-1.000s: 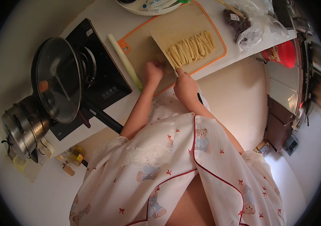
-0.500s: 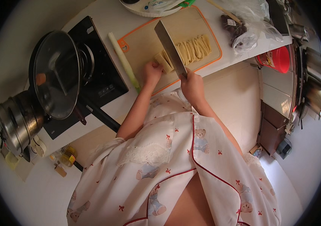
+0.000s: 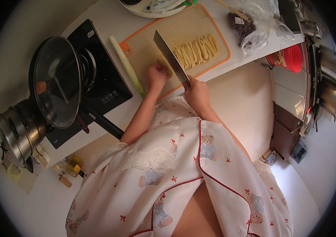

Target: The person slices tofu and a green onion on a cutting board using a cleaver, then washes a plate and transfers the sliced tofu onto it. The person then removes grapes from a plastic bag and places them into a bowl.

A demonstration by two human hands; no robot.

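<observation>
On an orange-edged board [image 3: 193,21], pale strips [image 3: 197,52] are laid just right of a broad knife [image 3: 170,58], gripped by the fingers of the right hand [image 3: 197,93]; an uncut piece [image 3: 162,60] is met by the curled left hand [image 3: 157,76], though whether it is gripped cannot be told.

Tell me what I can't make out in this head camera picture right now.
In the head view:
Grey metal cleaver: handle mostly hidden inside the right hand.
Pale folded dough: partly hidden by the left hand and the cleaver.
White ridged bowl: cut off by the upper edge.
Clear round glass lid: what lies beneath is too dim to tell.
Shiny metal kitchenware at far right: blurred near the rim.
</observation>
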